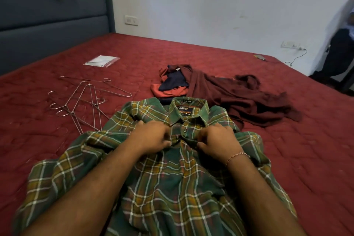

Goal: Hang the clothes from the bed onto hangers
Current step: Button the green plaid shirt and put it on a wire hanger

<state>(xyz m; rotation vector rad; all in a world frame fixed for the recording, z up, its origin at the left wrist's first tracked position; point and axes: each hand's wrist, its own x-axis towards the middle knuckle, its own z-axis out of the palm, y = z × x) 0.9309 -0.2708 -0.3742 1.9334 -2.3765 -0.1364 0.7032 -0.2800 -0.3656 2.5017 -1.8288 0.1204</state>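
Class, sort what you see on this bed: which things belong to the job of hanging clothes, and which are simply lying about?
Belongs to the job:
- green plaid shirt, gripped by left hand and right hand
- wire hangers
- maroon garment
- orange and navy clothes

Just lying about:
- plastic packet
- charging cable

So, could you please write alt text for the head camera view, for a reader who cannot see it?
Left hand and right hand pinch the front of a green plaid button-up shirt below its collar, on a dark red quilted bed. Bare wire hangers lie to the left; a maroon garment is heaped beyond.
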